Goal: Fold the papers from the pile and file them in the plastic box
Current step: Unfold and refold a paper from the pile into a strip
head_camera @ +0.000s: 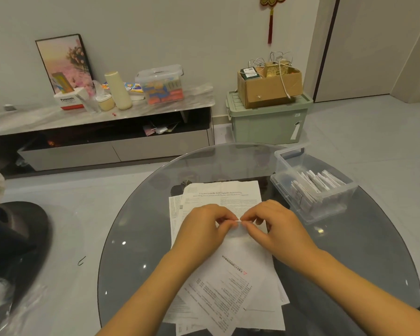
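Your left hand (204, 226) and right hand (274, 224) pinch a folded sheet's edge (238, 230) above the paper pile (228, 287); a skewed crease could jam it in the plastic box (291, 161) at right.

We see a warm, evenly lit indoor scene with soft shadows. Small glints of overhead light dot the glass table (136, 238). Straight lines bow near the edges, where detail softens.
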`<state>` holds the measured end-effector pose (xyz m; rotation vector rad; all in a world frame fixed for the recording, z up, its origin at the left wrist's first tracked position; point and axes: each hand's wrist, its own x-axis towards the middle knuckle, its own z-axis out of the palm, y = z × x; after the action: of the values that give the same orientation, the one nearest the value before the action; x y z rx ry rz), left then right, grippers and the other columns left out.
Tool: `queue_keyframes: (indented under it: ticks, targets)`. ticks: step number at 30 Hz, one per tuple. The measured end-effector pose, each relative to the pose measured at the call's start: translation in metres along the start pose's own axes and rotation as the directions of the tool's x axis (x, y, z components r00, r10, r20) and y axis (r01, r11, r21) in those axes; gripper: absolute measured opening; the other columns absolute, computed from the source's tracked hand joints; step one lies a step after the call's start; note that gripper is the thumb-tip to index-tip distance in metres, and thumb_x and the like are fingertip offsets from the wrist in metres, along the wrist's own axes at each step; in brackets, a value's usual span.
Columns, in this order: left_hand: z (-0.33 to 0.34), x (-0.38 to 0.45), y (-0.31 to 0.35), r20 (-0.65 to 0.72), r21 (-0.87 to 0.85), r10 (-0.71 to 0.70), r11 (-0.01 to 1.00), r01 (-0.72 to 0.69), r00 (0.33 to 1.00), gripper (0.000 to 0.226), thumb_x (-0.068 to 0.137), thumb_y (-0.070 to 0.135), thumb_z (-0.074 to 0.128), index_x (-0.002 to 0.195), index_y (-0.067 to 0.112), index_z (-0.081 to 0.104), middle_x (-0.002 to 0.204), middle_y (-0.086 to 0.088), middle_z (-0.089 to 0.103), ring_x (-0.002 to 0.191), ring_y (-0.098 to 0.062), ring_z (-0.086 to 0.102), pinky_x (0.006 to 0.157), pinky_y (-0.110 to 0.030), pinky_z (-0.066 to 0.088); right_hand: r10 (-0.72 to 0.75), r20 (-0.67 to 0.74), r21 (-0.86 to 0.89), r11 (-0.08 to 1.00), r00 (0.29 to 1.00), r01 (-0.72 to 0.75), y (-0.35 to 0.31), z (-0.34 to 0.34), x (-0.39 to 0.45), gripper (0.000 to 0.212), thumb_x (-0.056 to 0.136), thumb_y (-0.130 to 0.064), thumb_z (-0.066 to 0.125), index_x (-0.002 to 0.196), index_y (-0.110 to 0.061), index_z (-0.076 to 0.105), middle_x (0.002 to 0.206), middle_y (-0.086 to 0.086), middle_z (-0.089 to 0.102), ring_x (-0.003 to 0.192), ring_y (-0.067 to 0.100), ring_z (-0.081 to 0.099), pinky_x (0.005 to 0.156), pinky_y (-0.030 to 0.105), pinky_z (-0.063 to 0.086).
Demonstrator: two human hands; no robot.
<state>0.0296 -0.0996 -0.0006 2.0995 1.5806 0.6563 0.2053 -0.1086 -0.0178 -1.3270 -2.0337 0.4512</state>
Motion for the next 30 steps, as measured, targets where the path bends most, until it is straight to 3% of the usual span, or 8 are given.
queue_keyframes:
  ticks: [8,14,19,23,26,28,30]
  targets:
    - [0.002,0.027,0.044,-0.059,-0.08,0.011,0.997,-0.015,0.998,0.009,0.088,0.027,0.064,0.092,0.024,0.072,0.094,0.009,0.068,0.084,-0.006,0.059,0.07,-0.008,0.039,0.036,-0.079,-0.078,0.996,0.996,-0.043,0.009,-0.044,0.007,0.002,0.086,-0.022,0.063,0.085,-0.022,0.065,0.077,-0.017,0.054,0.078,-0.001,0.049,0.067,0.01,0.037]
    - [0.005,0.057,0.081,-0.082,-0.082,0.115,0.989,-0.121,0.99,0.007,0.085,0.023,0.067,0.084,0.023,0.074,0.083,0.01,0.069,0.078,-0.004,0.058,0.069,-0.01,0.042,0.081,-0.179,-0.093,0.991,0.981,-0.099,0.022,-0.083,0.009,0.005,0.084,-0.018,0.065,0.08,-0.021,0.064,0.075,-0.012,0.056,0.074,0.003,0.05,0.067,0.014,0.038]
    - [0.016,0.081,0.101,-0.104,-0.172,0.161,0.969,-0.178,0.981,0.018,0.084,0.023,0.069,0.102,0.022,0.071,0.089,0.012,0.065,0.077,0.002,0.057,0.069,0.0,0.04,0.148,-0.298,-0.089,0.979,0.943,-0.182,0.036,-0.106,0.015,0.005,0.083,-0.016,0.065,0.079,-0.019,0.066,0.074,-0.01,0.059,0.07,0.006,0.053,0.064,0.018,0.042]
    - [0.027,0.096,0.108,-0.082,-0.203,0.18,0.96,-0.193,0.98,0.022,0.087,0.023,0.066,0.109,0.022,0.064,0.095,0.007,0.065,0.084,-0.004,0.059,0.076,-0.009,0.045,0.234,-0.444,-0.091,0.949,0.865,-0.303,0.052,-0.12,0.019,0.005,0.083,-0.013,0.064,0.08,-0.015,0.067,0.075,-0.003,0.062,0.068,0.011,0.055,0.064,0.024,0.045]
    - [0.039,0.109,0.113,0.036,-0.083,0.256,0.964,-0.253,0.966,0.019,0.093,0.024,0.055,0.107,0.02,0.067,0.105,0.005,0.067,0.092,-0.006,0.057,0.087,-0.021,0.046,0.3,-0.534,-0.049,0.923,0.791,-0.383,0.064,-0.128,0.021,0.005,0.084,-0.012,0.063,0.082,-0.012,0.067,0.077,0.0,0.064,0.069,0.016,0.057,0.068,0.03,0.048]
    - [0.051,0.117,0.119,0.137,0.038,0.35,0.933,-0.358,0.927,0.026,0.095,0.022,0.048,0.114,0.021,0.066,0.117,0.006,0.065,0.108,-0.009,0.053,0.101,-0.03,0.037,0.336,-0.549,-0.041,0.904,0.765,-0.426,0.072,-0.132,0.022,0.006,0.085,-0.012,0.062,0.082,-0.011,0.067,0.075,0.001,0.065,0.07,0.017,0.059,0.069,0.032,0.05]
    - [0.058,0.122,0.122,0.217,0.14,0.419,0.88,-0.453,0.882,0.032,0.094,0.019,0.043,0.119,0.021,0.063,0.123,0.006,0.061,0.116,-0.012,0.047,0.105,-0.034,0.026,0.365,-0.538,-0.034,0.891,0.76,-0.453,0.074,-0.132,0.022,0.007,0.085,-0.012,0.061,0.081,-0.011,0.067,0.074,0.001,0.066,0.07,0.018,0.06,0.069,0.031,0.05]
